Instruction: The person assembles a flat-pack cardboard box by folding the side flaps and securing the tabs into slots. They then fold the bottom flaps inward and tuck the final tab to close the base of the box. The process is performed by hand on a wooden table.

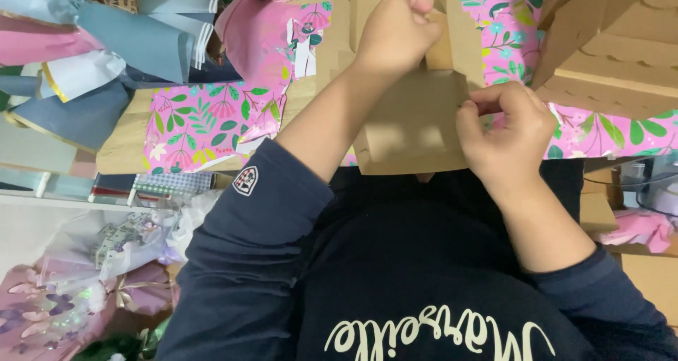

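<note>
A brown cardboard piece, folded like a small box [413,124], lies at the near edge of the wooden table [123,145]. My left hand [397,30] is closed in a fist and presses on the box's far upper part. My right hand [505,131] pinches the box's right edge between thumb and fingers. Both arms wear dark blue sleeves. Pink floral wrapping paper [205,124] lies under and around the box.
Stacked brown cardboard pieces [607,50] stand at the right back. Rolled blue, pink and white paper sheets [92,50] lie at the left. Bagged ribbons and decorations [78,283] sit lower left on the floor. A pink item [639,227] rests at the right.
</note>
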